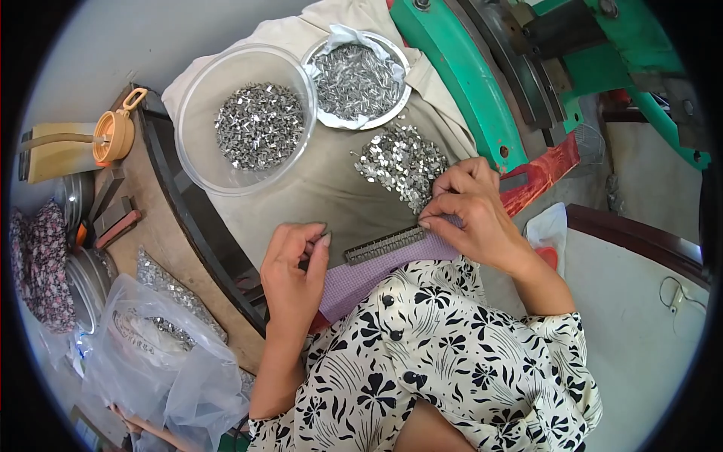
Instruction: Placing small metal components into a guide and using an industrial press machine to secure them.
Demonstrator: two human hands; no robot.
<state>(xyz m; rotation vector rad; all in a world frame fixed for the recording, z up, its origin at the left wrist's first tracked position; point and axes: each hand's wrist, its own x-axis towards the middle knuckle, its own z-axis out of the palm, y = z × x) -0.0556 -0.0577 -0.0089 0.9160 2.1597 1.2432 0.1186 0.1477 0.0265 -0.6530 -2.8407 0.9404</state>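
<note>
A narrow dark metal fixture (385, 244) with a row of slots lies across my lap, on a purple checked cloth (376, 273). My right hand (476, 215) is at its right end, thumb and forefinger pinched together at the slots; whatever they hold is too small to make out. My left hand (292, 264) hovers off the fixture's left end, fingers curled and thumb tip close to the forefinger; anything between them is hidden. Just beyond the fixture, a loose heap of small shiny metal pieces (403, 162) lies beside my right hand.
A clear plastic tub (184, 143) of small metal parts and a bowl (407, 94) of thin metal pins stand on the beige cloth (324, 169). Green machinery (459, 71) rises at the far right. A plastic bag (143, 354) and an orange-lidded container (114, 135) are at left.
</note>
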